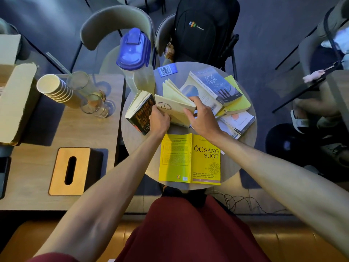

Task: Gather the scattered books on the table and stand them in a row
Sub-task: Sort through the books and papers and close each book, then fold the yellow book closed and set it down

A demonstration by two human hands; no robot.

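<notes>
Head view: cream book (173, 108) held just beyond yellow book (190, 159) on round counter (132, 137).
Left grip (159, 121) clamped on its left edge; right grip (203, 118) pinched on its fanned pages.

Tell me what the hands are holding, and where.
Both hold the cream book: left hand grips its left cover edge, right hand pinches its right-side pages.

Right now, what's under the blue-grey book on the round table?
A lime-yellow book lies under the blue-grey book, its edges sticking out. A white book pokes out below that. Anything further beneath is covered.
</notes>
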